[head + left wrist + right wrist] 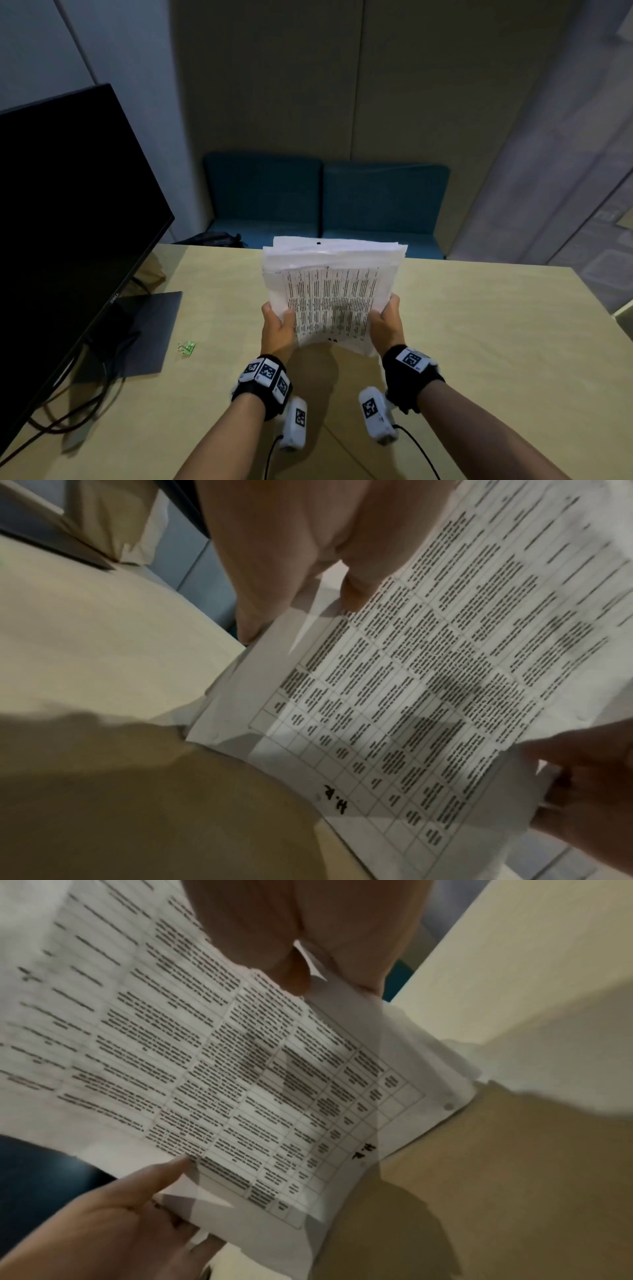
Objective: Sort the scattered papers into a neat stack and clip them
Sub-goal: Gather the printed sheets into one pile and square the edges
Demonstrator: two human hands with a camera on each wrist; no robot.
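Both hands hold a stack of white papers (pixel 329 294) upright above the beige table (pixel 479 342). The top sheet carries a printed table of text (pixel 428 683) (pixel 222 1069). My left hand (pixel 279 329) grips the stack's left edge, thumb on the front. My right hand (pixel 387 322) grips the right edge the same way. The sheets' upper edges are uneven, and the lower edge hangs just above the table. A small green binder clip (pixel 186 347) lies on the table to the left, by the monitor base.
A black monitor (pixel 68 222) on a grey stand base (pixel 150 329) fills the left side, with cables trailing toward the table's front edge. Blue seat cushions (pixel 325 202) stand beyond the far table edge. A dark bag (pixel 212 238) lies by the far left corner.
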